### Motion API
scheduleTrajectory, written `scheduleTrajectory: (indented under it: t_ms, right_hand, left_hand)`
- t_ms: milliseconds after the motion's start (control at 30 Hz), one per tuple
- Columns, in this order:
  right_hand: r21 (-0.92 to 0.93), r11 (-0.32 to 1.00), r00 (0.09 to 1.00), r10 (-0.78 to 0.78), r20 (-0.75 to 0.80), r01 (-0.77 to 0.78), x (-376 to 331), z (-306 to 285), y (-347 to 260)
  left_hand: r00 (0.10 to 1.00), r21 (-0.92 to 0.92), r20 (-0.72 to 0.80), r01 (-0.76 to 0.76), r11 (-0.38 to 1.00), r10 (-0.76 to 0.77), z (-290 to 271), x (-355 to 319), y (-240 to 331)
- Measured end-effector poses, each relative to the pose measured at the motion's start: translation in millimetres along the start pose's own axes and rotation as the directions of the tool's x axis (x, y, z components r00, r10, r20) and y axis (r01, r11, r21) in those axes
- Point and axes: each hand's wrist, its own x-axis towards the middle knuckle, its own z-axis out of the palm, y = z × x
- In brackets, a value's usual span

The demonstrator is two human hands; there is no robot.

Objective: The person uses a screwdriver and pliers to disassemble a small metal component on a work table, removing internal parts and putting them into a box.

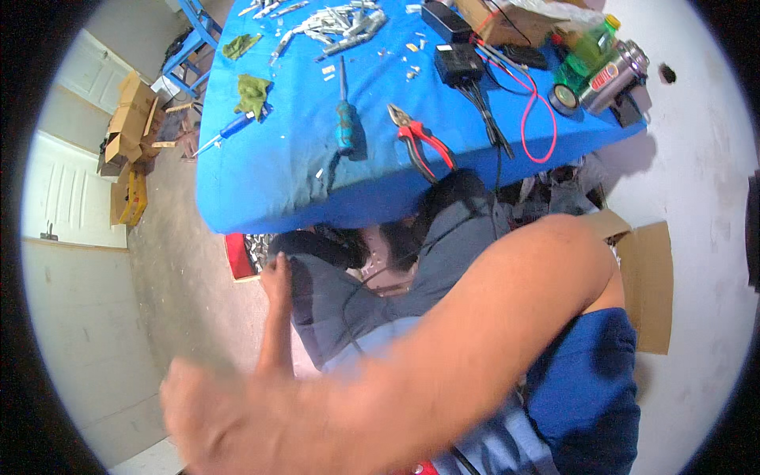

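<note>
My right forearm sweeps across the front of the view from the right. At its end my right hand (202, 412) is at the lower left, smeared by motion, so its fingers and anything in them cannot be made out. Beyond it, my left hand (276, 279) lies against the outer side of my left knee; its fingers are mostly hidden. Neither hand touches the blue-covered table (293, 178). Nearest the table's front edge lie red-and-black pliers (423, 142), jaws pointing away, and a teal-handled screwdriver (344, 119). A smaller blue-handled screwdriver (229, 129) is further left.
A pile of small whitish metal pieces (336, 28) covers the table's far part. Green rags (252, 95) lie at left. Black power adapters (459, 63) with a red cable (532, 119), a green bottle (586, 55) and a steel flask (616, 77) stand right. Cardboard boxes (131, 119) sit on the floor.
</note>
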Motion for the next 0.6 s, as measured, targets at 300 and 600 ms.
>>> scheduleTrajectory:
  t_ms: [300, 600]
  right_hand:
    - [-0.175, 0.261, 0.301, 0.915, -0.269, -0.949, -207, 21, 217]
    - [-0.005, 0.112, 0.095, 0.816, -0.57, -0.994, -264, 25, 304]
  left_hand:
    - [0.946, 0.402, -0.057, -0.27, 0.875, 0.318, 26, -43, 80]
    - [0.954, 0.41, 0.001, -0.273, 0.87, 0.299, 29, -32, 86]
